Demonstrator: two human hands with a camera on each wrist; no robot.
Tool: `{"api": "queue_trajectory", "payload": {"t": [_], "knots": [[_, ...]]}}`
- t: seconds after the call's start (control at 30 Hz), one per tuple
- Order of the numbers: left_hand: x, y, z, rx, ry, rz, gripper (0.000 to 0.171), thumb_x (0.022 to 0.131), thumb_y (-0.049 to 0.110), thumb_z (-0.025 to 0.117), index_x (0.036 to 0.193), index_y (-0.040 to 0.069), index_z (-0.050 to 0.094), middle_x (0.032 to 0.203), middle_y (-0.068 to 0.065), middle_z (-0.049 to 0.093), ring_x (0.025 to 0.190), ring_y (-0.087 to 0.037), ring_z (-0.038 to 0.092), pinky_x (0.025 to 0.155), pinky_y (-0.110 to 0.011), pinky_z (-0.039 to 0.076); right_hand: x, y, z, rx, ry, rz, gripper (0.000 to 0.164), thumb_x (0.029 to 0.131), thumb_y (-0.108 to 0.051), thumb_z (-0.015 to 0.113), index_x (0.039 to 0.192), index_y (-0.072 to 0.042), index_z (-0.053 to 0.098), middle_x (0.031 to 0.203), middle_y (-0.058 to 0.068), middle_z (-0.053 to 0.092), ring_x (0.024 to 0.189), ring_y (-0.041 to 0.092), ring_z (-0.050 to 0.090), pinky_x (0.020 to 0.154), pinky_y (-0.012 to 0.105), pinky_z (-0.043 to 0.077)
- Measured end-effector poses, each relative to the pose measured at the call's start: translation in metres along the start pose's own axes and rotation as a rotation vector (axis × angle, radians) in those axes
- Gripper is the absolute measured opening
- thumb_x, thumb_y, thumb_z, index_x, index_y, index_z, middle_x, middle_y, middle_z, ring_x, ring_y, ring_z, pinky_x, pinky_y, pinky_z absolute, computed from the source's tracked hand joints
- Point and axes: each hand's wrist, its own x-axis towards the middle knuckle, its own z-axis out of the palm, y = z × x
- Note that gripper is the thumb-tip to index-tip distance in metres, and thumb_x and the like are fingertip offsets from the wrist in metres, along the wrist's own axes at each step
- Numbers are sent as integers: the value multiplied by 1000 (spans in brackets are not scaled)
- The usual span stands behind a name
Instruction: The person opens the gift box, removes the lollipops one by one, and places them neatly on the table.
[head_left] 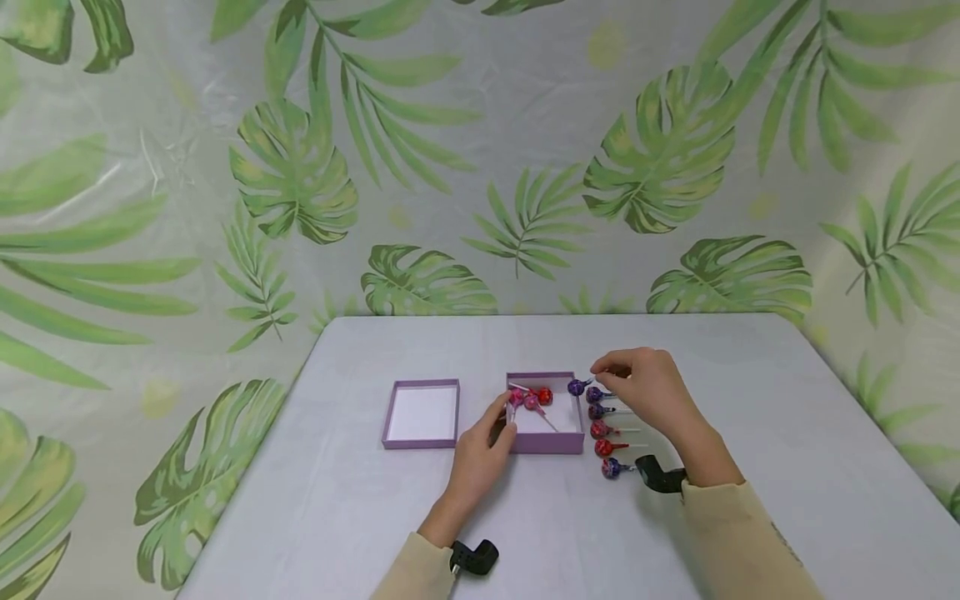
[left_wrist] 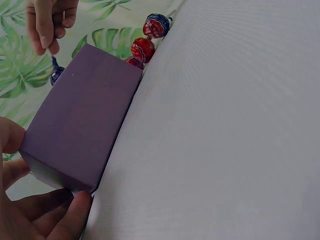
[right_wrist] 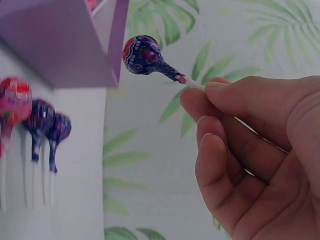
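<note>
My right hand (head_left: 647, 390) pinches the white stick of a dark blue-wrapped lollipop (right_wrist: 144, 56) between thumb and forefinger. The lollipop's head overlaps the box's right edge in the head view and hangs in the air beside the box wall in the right wrist view. At the left side of the purple box (head_left: 546, 444), my left hand (head_left: 480, 457) grips its near corner with thumb and fingers (left_wrist: 75, 215). Inside the box lie a red lollipop (head_left: 545, 397) and pink ones (head_left: 532, 402), sticks at differing angles.
Several lollipops (head_left: 603, 447) form a column right of the box, heads left, sticks pointing right. A shallow purple-rimmed lid (head_left: 422, 412) lies on the white table (head_left: 337, 517) left of the box. Behind the table hangs a leaf-patterned cloth (head_left: 540, 125).
</note>
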Motion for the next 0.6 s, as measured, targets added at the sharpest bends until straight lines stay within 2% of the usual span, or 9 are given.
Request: {"api": "queue_trajectory", "payload": {"t": [0.3, 0.6], "knots": [[1, 0, -1, 9, 3, 8, 50, 103, 29, 56, 152, 25, 48, 138, -6, 61, 125, -19, 58, 105, -39, 46, -4, 24, -16, -15, 36, 31, 10, 95, -17, 71, 101, -18, 79, 97, 2, 75, 85, 21, 67, 69, 39, 54], [1, 0, -1, 13, 8, 14, 50, 103, 30, 56, 152, 26, 48, 138, -8, 62, 125, -19, 59, 105, -39, 47, -8, 56, -19, -32, 17, 88, 11, 96, -18, 70, 103, -16, 79, 100, 6, 75, 89, 25, 68, 71, 44, 56]]}}
